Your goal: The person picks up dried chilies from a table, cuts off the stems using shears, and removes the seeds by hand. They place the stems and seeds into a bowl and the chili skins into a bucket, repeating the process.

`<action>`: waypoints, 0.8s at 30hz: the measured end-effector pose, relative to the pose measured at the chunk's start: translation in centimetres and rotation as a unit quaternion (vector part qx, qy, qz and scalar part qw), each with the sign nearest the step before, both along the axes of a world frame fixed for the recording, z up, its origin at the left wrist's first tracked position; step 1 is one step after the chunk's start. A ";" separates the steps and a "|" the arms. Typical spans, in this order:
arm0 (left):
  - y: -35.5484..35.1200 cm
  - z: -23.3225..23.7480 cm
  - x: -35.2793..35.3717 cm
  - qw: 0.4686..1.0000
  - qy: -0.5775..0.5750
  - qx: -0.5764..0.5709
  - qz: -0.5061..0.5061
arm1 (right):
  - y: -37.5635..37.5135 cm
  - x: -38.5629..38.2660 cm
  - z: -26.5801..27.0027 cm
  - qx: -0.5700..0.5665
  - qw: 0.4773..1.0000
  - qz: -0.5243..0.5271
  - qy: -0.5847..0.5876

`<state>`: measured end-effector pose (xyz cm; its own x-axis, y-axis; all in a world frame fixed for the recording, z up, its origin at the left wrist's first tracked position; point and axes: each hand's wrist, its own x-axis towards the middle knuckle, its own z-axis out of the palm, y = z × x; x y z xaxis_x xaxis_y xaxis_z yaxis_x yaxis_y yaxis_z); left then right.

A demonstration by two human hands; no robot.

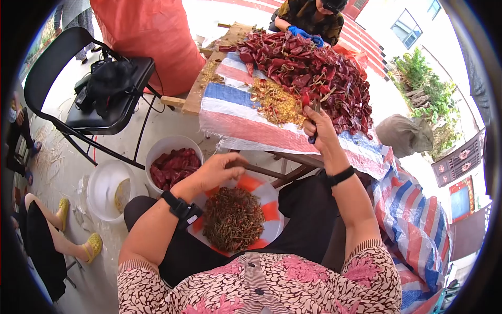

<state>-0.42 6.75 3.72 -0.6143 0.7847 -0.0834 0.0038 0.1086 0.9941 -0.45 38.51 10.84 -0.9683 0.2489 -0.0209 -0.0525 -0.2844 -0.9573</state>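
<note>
My left hand (222, 170) hovers over a basin with orange and white stripes (271, 211) in my lap, fingers loosely curled, with a gap at the thumb. Dry chili stems (234, 219) are heaped in the basin. Above the table's near edge, my right hand (325, 131) is closed around a small dark-handled tool (312, 139), its kind mostly hidden by the fingers. A red chili (306, 98) shows right at those fingertips. Beyond lies a big pile of dried red chilies (314, 68), with yellow seeds and bits (280, 102) beside it on the striped sheet (230, 118).
A white bucket of chilies (175, 166) and a white tub (107, 191) stand at left, near a black folding chair (110, 118) holding dark gear. Across the table sits a person in blue gloves (303, 34). A large red sack (149, 47) stands behind the chair.
</note>
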 end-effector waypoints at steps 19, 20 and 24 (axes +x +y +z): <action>-3.5 1.2 -0.6 0.984 -0.116 0.075 0.111 | -13.5 5.4 -4.9 0.091 0.965 0.211 -0.122; -4.0 1.0 -1.0 0.988 -0.069 0.023 0.136 | -12.3 4.5 -4.6 0.188 0.960 0.178 -0.104; -7.5 -2.9 -2.9 0.876 0.352 -0.232 0.232 | -3.7 -1.3 -4.5 0.522 0.852 -0.028 0.027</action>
